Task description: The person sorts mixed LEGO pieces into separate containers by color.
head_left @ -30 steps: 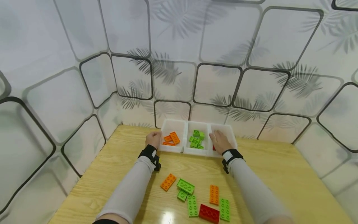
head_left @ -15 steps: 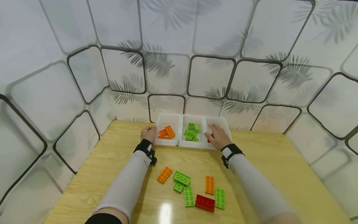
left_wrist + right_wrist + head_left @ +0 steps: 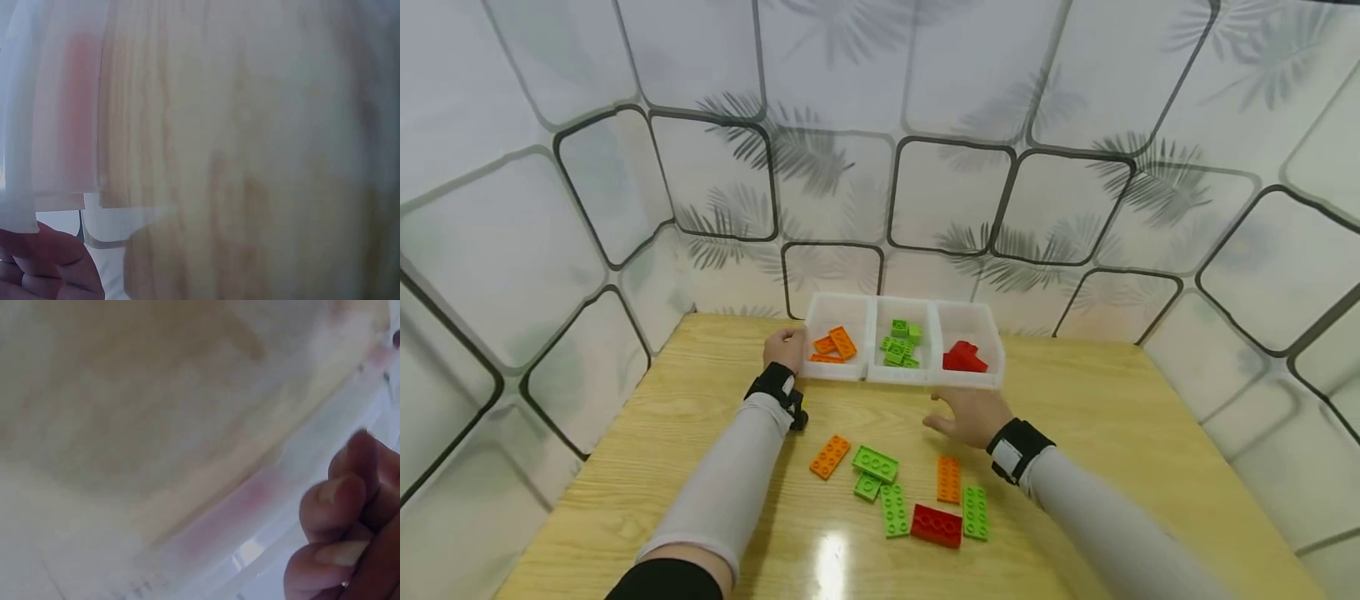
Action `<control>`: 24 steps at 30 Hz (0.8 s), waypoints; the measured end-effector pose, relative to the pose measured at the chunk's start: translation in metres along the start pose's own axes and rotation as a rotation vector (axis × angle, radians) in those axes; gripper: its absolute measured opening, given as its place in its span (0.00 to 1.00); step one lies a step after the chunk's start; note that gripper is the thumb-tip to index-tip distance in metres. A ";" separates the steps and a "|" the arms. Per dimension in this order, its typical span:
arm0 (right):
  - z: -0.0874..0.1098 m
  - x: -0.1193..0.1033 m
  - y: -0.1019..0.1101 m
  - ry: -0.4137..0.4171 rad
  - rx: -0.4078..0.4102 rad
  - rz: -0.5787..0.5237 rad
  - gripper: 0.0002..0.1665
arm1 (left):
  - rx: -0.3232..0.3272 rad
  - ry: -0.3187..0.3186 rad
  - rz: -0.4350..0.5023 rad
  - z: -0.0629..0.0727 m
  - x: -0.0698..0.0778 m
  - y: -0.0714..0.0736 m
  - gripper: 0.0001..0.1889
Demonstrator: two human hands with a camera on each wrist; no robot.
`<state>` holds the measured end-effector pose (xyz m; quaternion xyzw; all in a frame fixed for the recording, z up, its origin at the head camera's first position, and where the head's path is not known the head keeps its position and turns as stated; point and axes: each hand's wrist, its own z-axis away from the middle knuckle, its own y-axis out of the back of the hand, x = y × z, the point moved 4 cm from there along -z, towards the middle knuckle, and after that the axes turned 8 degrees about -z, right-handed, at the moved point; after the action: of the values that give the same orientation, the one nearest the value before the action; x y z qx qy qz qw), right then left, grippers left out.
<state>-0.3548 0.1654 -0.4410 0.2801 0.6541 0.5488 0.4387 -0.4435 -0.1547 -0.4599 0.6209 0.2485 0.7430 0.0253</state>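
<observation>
Sleeve (image 3: 715,492) and black wrist strap (image 3: 769,385) led up to the left hand (image 3: 784,348), whose curled fingers gripped the left end wall of a white three-part tray (image 3: 904,377). An orange brick (image 3: 830,457) lay slantwise on the wood-grained table (image 3: 647,442), in front of the tray and apart from it. The tray's left compartment held orange bricks (image 3: 842,342). Next on the table, a long green brick (image 3: 875,464) partly covered a shorter green brick (image 3: 867,487), with a third green brick (image 3: 895,510) just beside them. Small green bricks (image 3: 898,346) were heaped in the middle compartment. Then came a red brick (image 3: 936,526) and, behind it, a second orange brick (image 3: 948,479). Red bricks (image 3: 964,358) sat in the right compartment. The right hand (image 3: 973,417) hovered before that compartment, holding nothing, its fingers loosely bent and the thumb apart; whether it touched the tray could not be told. A fourth green brick (image 3: 976,512) lay beside the red one.
</observation>
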 end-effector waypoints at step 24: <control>0.032 -0.035 -0.019 0.155 -0.069 -0.092 0.12 | -0.028 -0.005 0.007 0.001 0.000 0.000 0.23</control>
<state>-0.3084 0.1457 -0.4502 0.1912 0.6788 0.5704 0.4211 -0.4423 -0.1546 -0.4597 0.6230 0.2359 0.7451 0.0322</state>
